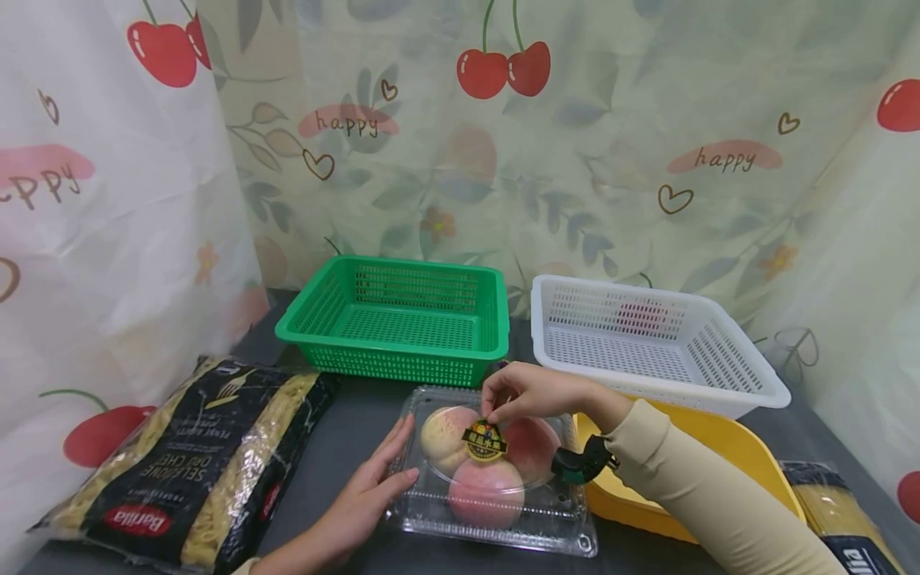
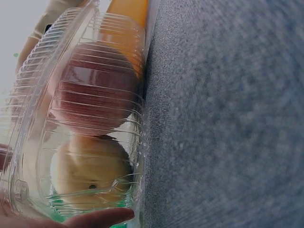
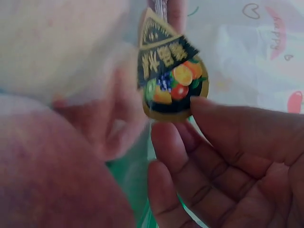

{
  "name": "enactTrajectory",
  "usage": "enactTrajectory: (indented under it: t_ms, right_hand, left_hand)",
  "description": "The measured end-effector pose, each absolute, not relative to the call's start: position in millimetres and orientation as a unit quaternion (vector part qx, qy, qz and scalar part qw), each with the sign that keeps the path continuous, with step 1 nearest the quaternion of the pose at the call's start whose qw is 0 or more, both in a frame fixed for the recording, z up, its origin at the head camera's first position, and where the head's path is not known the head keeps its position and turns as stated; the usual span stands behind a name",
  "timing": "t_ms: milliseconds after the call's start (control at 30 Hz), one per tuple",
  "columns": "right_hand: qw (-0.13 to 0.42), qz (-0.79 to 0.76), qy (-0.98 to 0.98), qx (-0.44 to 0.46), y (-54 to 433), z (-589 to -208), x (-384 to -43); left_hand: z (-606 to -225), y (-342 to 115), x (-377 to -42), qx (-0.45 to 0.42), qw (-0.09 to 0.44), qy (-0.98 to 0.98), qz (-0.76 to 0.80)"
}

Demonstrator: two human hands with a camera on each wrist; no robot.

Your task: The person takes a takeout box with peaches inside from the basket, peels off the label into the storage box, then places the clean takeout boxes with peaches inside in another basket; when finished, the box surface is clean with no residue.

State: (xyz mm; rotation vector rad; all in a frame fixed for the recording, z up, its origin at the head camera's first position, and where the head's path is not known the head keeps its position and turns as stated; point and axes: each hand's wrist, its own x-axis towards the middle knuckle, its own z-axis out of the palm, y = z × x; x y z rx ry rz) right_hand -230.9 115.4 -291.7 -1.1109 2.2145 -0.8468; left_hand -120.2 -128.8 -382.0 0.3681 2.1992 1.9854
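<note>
A clear plastic clamshell box (image 1: 424,511) holds three peaches (image 1: 487,493) and lies closed on the dark table. On its lid is a black-and-gold fruit sticker (image 1: 485,442), printed with small fruits. My right hand (image 1: 535,391) reaches in from the right and pinches the sticker's edge between thumb and fingertips; the sticker (image 3: 173,78) shows large in the right wrist view. My left hand (image 1: 366,491) rests against the box's left side with its fingers fairly straight. In the left wrist view, one finger (image 2: 102,217) lies along the box wall, peaches visible through the plastic.
Behind the box stand a green basket (image 1: 402,363) and a white basket (image 1: 654,387). A yellow basket (image 1: 755,447) sits at the right, under my right forearm. Pasta bags lie at left (image 1: 180,471) and far right (image 1: 844,511). A printed curtain (image 1: 431,184) hangs around the table.
</note>
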Motion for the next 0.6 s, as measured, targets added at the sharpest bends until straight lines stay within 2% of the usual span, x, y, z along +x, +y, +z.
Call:
enactTrajectory:
  t_ms: [600]
  right_hand:
    - [0.277,-0.306,0.815,-0.407,118.9,-294.1,-231.9]
  left_hand:
    - [-382.6,-128.3,-120.8,0.121,0.079,0.734,0.664]
